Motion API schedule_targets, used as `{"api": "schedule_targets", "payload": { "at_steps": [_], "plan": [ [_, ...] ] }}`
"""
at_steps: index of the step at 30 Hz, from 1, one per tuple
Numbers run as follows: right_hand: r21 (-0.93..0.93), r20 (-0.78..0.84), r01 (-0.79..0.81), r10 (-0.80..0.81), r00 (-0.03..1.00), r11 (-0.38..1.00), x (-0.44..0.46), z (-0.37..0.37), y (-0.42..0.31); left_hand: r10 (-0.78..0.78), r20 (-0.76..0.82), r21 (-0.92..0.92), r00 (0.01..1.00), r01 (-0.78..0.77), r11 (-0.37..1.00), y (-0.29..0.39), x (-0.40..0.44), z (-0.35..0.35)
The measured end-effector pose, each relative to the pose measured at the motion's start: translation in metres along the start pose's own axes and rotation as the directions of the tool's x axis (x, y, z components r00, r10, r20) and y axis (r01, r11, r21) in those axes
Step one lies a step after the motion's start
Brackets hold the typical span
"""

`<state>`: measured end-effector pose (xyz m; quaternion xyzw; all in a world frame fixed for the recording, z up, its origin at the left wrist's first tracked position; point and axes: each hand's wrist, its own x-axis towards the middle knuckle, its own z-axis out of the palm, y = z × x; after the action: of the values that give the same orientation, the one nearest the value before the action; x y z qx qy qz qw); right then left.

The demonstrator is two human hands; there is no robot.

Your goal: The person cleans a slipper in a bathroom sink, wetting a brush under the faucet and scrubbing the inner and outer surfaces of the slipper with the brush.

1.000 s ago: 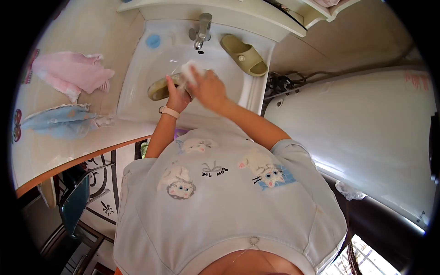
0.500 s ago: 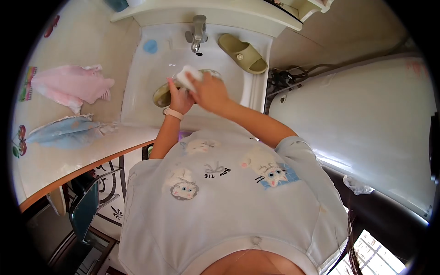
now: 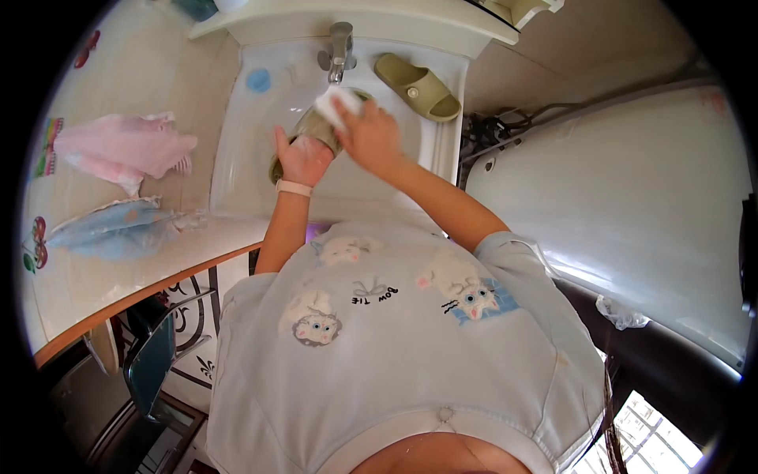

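Observation:
An olive-green slipper [image 3: 314,126] is tilted over the sink basin [image 3: 245,158], just below the faucet. My left hand [image 3: 306,161] holds it from the near side, thumb raised, its fingers partly hidden by the slipper. In my right hand [image 3: 371,141] is a white block that looks like a sponge [image 3: 335,106], pressed against the slipper's far end. The matching slipper [image 3: 417,88] lies on the sink's right rim, beneath the shelf.
A chrome faucet [image 3: 341,49] stands at the back of the sink. A blue round piece [image 3: 258,80] lies on the rim at left. Pink cloth [image 3: 130,146] and blue cloth [image 3: 110,229] lie on the left counter. A white appliance [image 3: 616,205] stands at right.
The held slipper has turned steeper, its far end swinging up toward the faucet. My right hand and the white sponge have moved slightly up and to the right along it.

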<state>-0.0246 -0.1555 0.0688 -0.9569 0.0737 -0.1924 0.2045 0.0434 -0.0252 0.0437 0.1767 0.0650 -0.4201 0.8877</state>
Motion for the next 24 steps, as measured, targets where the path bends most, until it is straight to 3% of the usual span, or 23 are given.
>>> {"api": "schedule_targets", "payload": {
  "at_steps": [1, 3, 4, 5, 6, 7, 9, 11, 12, 13, 15, 16, 17, 19, 20, 22, 24],
  "plan": [
    [-0.014, -0.065, -0.109, 0.108, 0.992, 0.994, 0.005, 0.001, 0.0, 0.003, 0.003, 0.002, 1.0, -0.003, 1.0, 0.0, 0.004, -0.007],
    [-0.024, -0.064, -0.122, 0.121, 0.991, 0.992, 0.002, 0.001, -0.005, 0.108, -0.178, 0.13, 0.978, -0.085, 0.988, -0.001, 0.014, -0.021],
    [0.011, -0.028, 0.063, -0.063, 0.998, 0.998, -0.012, 0.001, -0.014, 0.158, -0.193, 0.264, 0.968, -0.104, 0.959, -0.006, 0.012, -0.009],
    [0.052, 0.003, 0.247, -0.248, 0.969, 0.967, -0.019, 0.002, -0.018, 0.158, -0.193, 0.264, 0.968, -0.104, 0.959, -0.005, 0.012, -0.016],
    [0.017, 0.105, 0.144, -0.145, 0.984, 0.989, -0.01, -0.006, -0.012, 0.081, -0.206, 0.183, 0.975, -0.043, 0.982, 0.001, 0.014, -0.028],
    [0.018, 0.104, 0.145, -0.147, 0.984, 0.989, 0.001, -0.008, -0.006, 0.002, -0.216, 0.096, 0.976, 0.019, 0.995, 0.002, 0.009, -0.016],
    [-0.102, 0.034, 0.014, -0.011, 0.999, 0.995, 0.013, -0.006, 0.003, 0.031, -0.314, 0.096, 0.949, -0.001, 0.995, -0.001, 0.003, -0.014],
    [-0.058, 0.001, 0.035, -0.035, 0.999, 0.998, -0.002, 0.0, -0.008, -0.102, -0.083, -0.008, 0.991, 0.101, 0.995, 0.006, 0.016, -0.042],
    [-0.048, -0.021, 0.185, -0.187, 0.982, 0.981, -0.01, -0.001, -0.014, 0.025, -0.158, 0.163, 0.987, 0.001, 0.987, 0.002, 0.023, -0.047],
    [-0.032, -0.035, 0.325, -0.326, 0.945, 0.945, -0.017, 0.0, -0.019, 0.027, -0.157, 0.163, 0.987, -0.001, 0.987, -0.003, 0.015, -0.024],
    [-0.036, -0.074, 0.351, -0.353, 0.933, 0.936, -0.004, 0.001, -0.013, 0.188, -0.343, 0.215, 0.921, -0.118, 0.969, -0.013, 0.001, 0.017],
    [-0.059, -0.035, 0.171, -0.173, 0.984, 0.984, 0.013, -0.002, -0.006, -0.001, -0.179, 0.089, 0.984, 0.018, 0.996, 0.002, 0.011, -0.037],
    [-0.097, 0.009, -0.016, 0.017, 1.0, 0.995, 0.017, -0.005, 0.002, -0.011, -0.186, 0.075, 0.982, 0.026, 0.997, 0.001, 0.012, -0.054],
    [-0.099, -0.018, -0.01, 0.008, 1.0, 0.995, 0.009, 0.009, 0.002, -0.136, 0.263, 0.0, 0.955, 0.141, 0.99, 0.006, 0.012, -0.044],
    [-0.069, -0.037, 0.117, -0.12, 0.992, 0.991, 0.002, 0.017, -0.004, 0.118, -0.221, 0.222, 0.968, -0.068, 0.973, -0.009, 0.012, -0.024],
    [-0.056, -0.008, 0.324, -0.325, 0.946, 0.944, -0.018, 0.008, -0.018, 0.137, -0.24, 0.219, 0.961, -0.084, 0.972, -0.012, 0.002, -0.023],
    [-0.086, -0.043, 0.257, -0.262, 0.964, 0.962, 0.003, 0.014, 0.003, 0.178, -0.258, 0.251, 0.949, -0.112, 0.961, -0.01, 0.001, -0.027]
  ]
}}
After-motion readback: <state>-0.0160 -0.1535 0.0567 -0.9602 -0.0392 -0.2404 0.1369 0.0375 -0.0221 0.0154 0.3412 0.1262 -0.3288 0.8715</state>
